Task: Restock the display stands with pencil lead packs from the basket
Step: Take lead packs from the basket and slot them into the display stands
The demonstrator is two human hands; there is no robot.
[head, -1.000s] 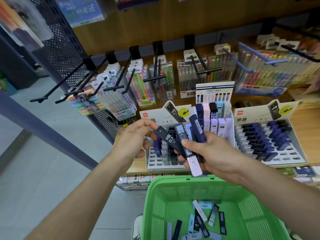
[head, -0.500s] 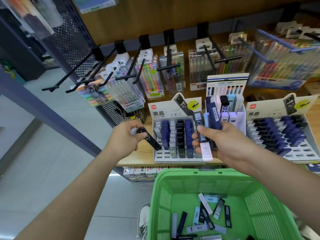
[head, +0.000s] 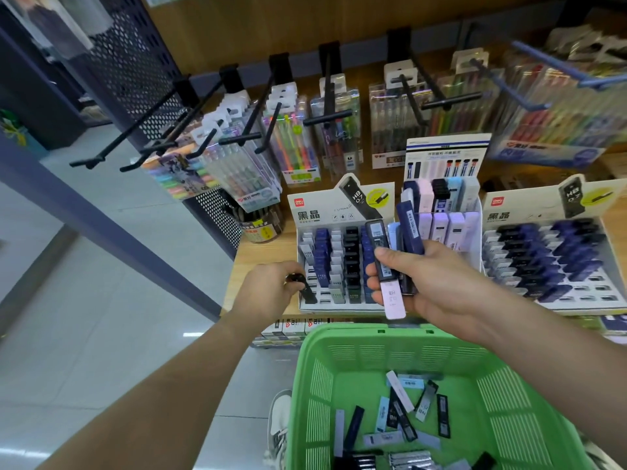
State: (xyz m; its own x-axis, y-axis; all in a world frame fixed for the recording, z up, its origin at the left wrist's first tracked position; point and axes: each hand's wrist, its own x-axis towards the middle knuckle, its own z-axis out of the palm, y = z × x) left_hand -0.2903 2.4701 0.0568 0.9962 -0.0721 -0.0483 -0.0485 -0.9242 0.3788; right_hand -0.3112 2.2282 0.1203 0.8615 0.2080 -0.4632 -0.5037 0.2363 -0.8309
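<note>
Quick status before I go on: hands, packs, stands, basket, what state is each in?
left hand: grips one black pack, at the left stand's front-left corner.
right hand: holds several packs, fanned.
left stand: partly filled.
right stand: front rows mostly empty.
basket: loose packs lie inside.

We read a red "deli" logo and the big signs "黑晶" on the card of the left stand (head: 334,217). A drawn pack on it says "HB 0.7". The right stand (head: 534,213) shows the same logo, signs and "HB 0.7". The white pack (head: 393,296) in the right hand (head: 437,283) says "HB". Some packs (head: 308,254) in the left stand say "HB" too. Other labels are too blurred.
</note>
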